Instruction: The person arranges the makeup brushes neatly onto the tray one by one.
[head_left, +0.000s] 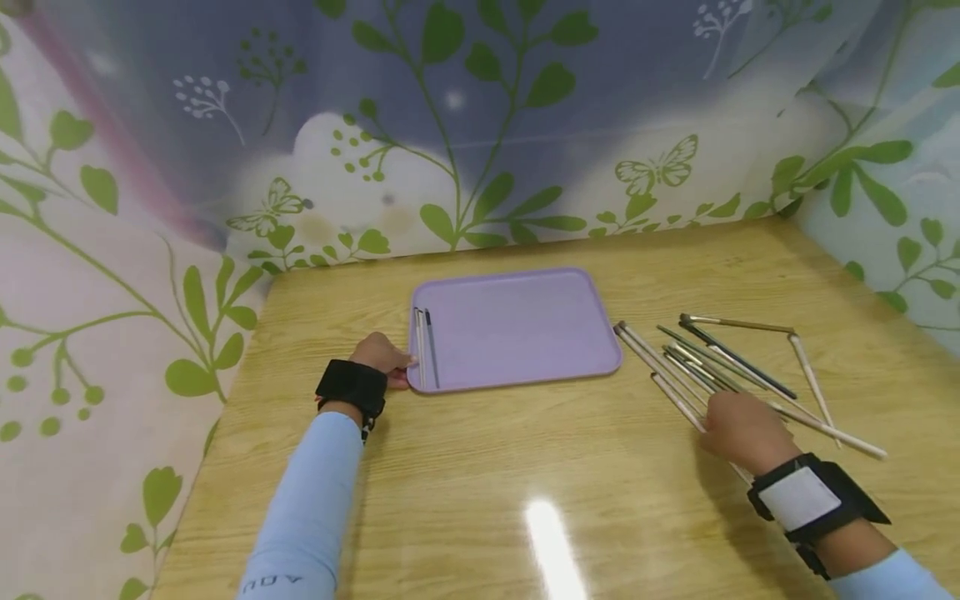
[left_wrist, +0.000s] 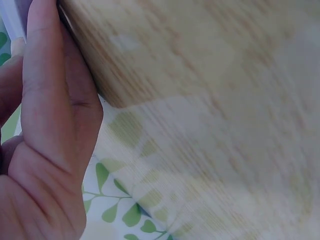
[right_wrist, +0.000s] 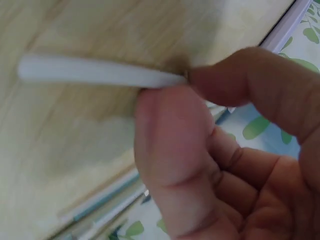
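Note:
A lilac tray (head_left: 517, 329) lies on the wooden table, with three slim paintbrushes (head_left: 422, 346) side by side along its left end, two pale and one dark. My left hand (head_left: 381, 357) holds the tray's left rim near the front corner; in the left wrist view its fingers (left_wrist: 45, 85) reach that edge. To the right of the tray, my right hand (head_left: 746, 429) is over a loose pile of paintbrushes (head_left: 705, 367). Its thumb and index finger pinch a white-handled paintbrush (right_wrist: 100, 71), whose other end is hidden by the hand in the right wrist view.
At the pile's far right, a brown-handled brush (head_left: 742, 323) and a pale brush (head_left: 813, 379) lie at an angle to each other. Patterned cloth (head_left: 465, 125) with green leaves borders the table (head_left: 480, 467) at the back and sides. A bright reflection shows on the tabletop in front.

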